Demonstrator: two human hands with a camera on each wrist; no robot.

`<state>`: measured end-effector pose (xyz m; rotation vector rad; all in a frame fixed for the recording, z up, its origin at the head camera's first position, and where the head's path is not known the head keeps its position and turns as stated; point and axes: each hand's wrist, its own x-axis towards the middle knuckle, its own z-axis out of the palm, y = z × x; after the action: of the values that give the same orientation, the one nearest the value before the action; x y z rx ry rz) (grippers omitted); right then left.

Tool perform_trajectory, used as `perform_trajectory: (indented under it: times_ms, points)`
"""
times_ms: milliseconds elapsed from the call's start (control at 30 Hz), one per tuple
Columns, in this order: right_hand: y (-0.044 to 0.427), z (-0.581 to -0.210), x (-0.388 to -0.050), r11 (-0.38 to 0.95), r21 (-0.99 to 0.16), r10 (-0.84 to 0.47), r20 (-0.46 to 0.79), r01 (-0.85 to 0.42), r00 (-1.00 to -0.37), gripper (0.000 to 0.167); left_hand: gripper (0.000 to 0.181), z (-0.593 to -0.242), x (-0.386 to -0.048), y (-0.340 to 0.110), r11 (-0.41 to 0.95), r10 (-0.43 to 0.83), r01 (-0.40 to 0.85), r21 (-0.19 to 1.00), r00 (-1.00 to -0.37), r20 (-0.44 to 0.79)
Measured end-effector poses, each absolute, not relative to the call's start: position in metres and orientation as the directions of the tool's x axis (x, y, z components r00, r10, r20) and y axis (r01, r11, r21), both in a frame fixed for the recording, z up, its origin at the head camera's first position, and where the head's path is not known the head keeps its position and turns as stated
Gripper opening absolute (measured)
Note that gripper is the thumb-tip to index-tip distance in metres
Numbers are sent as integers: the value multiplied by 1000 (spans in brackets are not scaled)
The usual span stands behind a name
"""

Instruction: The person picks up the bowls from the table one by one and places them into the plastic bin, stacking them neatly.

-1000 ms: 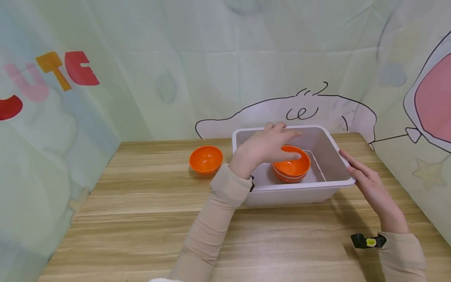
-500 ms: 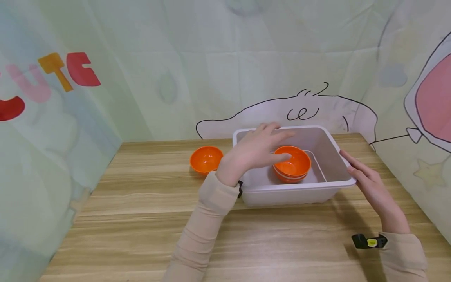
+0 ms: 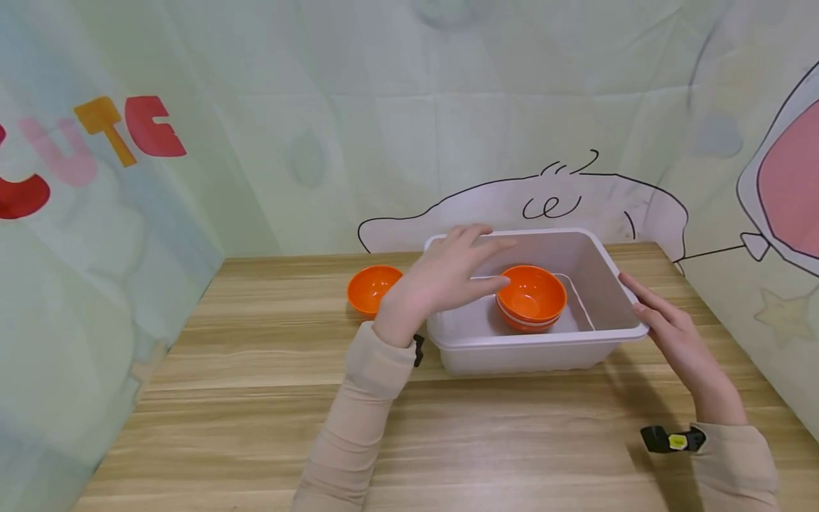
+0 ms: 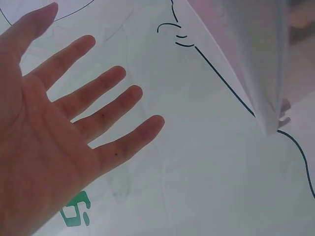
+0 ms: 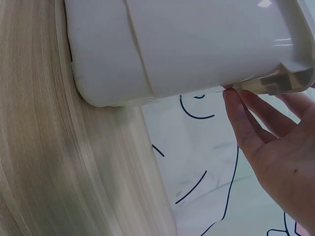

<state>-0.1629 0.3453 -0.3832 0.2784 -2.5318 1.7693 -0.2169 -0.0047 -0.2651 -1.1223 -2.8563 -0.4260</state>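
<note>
In the head view a pale plastic bin (image 3: 505, 355) stands on the table, with a stack of orange bowls (image 3: 531, 299) inside it. Another orange bowl (image 3: 371, 288) sits on the table left of the bin, partly covered by my left hand (image 3: 438, 277). That hand is over the bin's left side, fingers spread, holding nothing; the left wrist view shows its bare palm (image 4: 54, 142). My right hand (image 3: 672, 334) touches the outer right rim of the bin with thumb and fingers. In the right wrist view its fingertips (image 5: 234, 101) meet the rim's underside; some are hidden.
The wood-grain table (image 3: 256, 412) reaches back to a printed cloth (image 3: 269, 142) hanging behind and along both sides. A black wrist strap (image 3: 672, 439) is on the right sleeve, and part of another shows at the left wrist.
My left hand has drawn back leftward from above the stacked bowls, now covering part of the lone bowl. The right hand stays at the bin's rim; the bowls have not moved.
</note>
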Motion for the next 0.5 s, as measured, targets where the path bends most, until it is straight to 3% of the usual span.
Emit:
perform_trajectory:
  times_ms: [500]
  points:
    - [345, -382, -163, 320, -933, -127, 133, -168, -983, 50, 56, -286, -220, -27, 689, 630, 681, 249, -732, 258]
